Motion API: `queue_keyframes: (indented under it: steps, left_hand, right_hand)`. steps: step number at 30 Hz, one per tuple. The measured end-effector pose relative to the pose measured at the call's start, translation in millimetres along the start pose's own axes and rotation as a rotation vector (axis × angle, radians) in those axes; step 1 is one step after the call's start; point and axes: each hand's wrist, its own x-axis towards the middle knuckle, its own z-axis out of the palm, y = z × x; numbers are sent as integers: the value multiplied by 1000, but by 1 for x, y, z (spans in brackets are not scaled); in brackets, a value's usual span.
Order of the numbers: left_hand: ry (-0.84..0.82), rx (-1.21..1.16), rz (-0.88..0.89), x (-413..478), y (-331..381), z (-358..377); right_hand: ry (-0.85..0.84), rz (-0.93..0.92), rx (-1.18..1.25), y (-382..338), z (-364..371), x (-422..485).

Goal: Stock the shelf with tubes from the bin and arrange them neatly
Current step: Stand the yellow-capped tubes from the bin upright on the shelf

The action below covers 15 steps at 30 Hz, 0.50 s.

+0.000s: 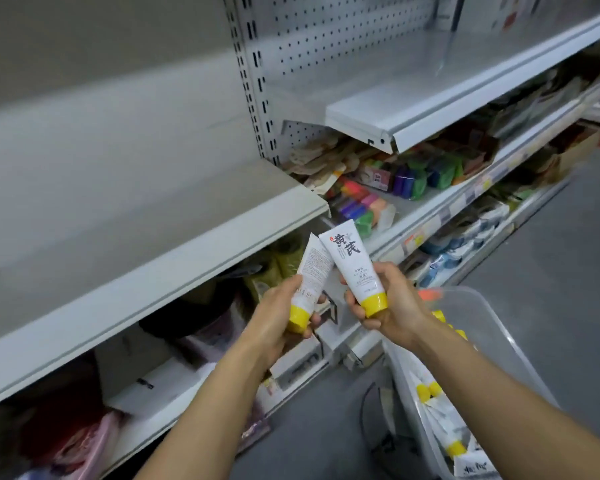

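1. Left hand (pixel 281 311): fingers curled round the cap end of one tube (pixel 313 268), cap down, crimped end up and tilted right.
2. Right hand (pixel 394 303): grips a second tube (pixel 353 266) just above its yellow cap, crimped end up and tilted left. The two tubes overlap near their tops; whether they touch cannot be told.
3. Both tubes are held in the air in front of the shelf edge, between the shelf (pixel 118 216) and the bin (pixel 520 358). Neither rests on anything.
4. Shelf status: the wide grey board on the left shows no tubes in the part that is in view. Judgement: stocking is at or near its start, and no row exists yet to tidy.
5. Bin status: a translucent plastic bin on the floor at the right holds a pile of loose tubes (pixel 426 389), white with yellow caps, lying at mixed angles. Judgement: most of the stock is left to move.
6. Remaining, as judged: place these two, fetch the rest, then line them up with labels facing out.
7. Writing, right-hand tube: two large black brush-style Chinese characters on the front, the first reading 黄, the second uncertain. A small red mark sits beside them. Lines of smaller print below are too small to read.
8. Writing, left-hand tube: back panel faces the camera, dense fine print, illegible.
9. Neighbouring shelf at right carries coloured packs (pixel 406 174); its edge labels (pixel 416 239) are blurred.
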Motion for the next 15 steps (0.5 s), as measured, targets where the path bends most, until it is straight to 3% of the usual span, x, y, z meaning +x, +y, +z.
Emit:
queue_keyframes:
  steps: [15]
  left_hand:
    - [343, 42, 298, -66, 64, -199]
  right_hand:
    - [-309, 71, -256, 1, 221, 74]
